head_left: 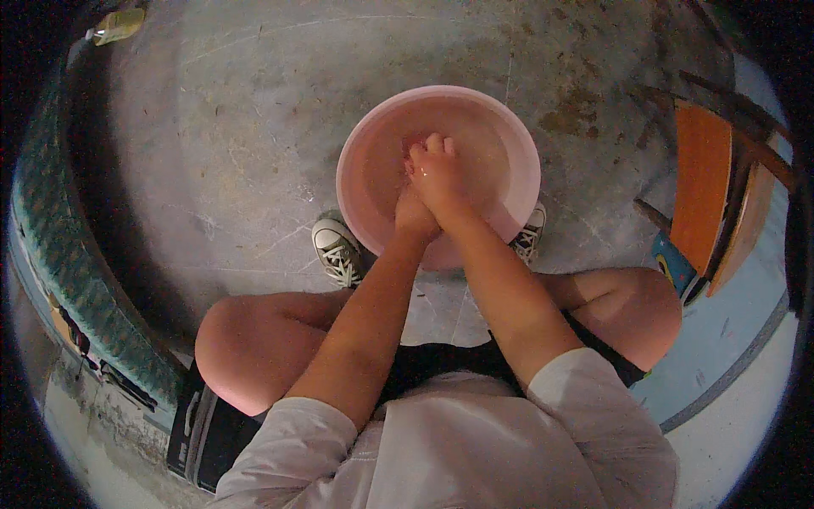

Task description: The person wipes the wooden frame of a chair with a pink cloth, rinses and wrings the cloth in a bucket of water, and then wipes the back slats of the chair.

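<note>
In front of me a round pink plastic basin (439, 94) stands on the floor between my feet. It appears to hold shallow, cloudy water. Over the basin's middle, my right hand (439, 175) lies across my left hand (413, 207), and the two touch. The right fingers are bent, and a small bright glint shows on that hand. Most of the left hand's fingers are covered by the right hand. A dark reddish patch beside the fingertips is too blurred to name. Whether anything is held between the palms cannot be seen.
Canvas sneakers (337, 251) flank the basin on the concrete floor (254, 127). A green-patterned padded edge (82, 254) curves along the left, with a bottle of yellowish liquid (119, 27) at its far end. A black case (216, 432) sits lower left. Orange wooden panels (699, 184) stand at right.
</note>
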`<state>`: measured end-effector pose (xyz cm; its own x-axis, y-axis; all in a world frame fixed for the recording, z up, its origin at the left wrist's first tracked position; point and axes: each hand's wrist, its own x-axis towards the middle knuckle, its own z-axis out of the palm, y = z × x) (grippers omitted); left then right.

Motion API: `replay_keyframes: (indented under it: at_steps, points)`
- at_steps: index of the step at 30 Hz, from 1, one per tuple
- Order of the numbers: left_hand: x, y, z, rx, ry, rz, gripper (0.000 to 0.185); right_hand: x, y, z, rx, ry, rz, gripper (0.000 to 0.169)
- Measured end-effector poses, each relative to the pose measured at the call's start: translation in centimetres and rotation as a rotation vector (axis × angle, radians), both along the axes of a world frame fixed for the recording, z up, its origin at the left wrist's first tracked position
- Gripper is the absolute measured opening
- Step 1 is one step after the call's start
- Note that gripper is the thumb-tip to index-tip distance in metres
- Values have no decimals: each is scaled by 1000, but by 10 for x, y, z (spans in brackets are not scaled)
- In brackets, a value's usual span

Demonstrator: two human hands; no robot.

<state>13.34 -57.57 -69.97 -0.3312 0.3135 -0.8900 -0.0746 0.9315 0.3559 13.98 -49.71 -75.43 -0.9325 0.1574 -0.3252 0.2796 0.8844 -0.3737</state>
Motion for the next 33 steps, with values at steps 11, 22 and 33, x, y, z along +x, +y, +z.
replay_keyframes:
  at_steps: [11, 22, 33]
  points:
    - [44, -45, -52, 186, 701, -256, 59, -37, 23, -5, -277, 16, -311, 38]
    - [18, -35, -44, 251, 922, -210, 47, 23, 84, 24, -352, -43, -499, 58]
    - [-1, -35, -54, 179, 829, -288, 39, 39, 96, 13, 13, -50, -256, 45]
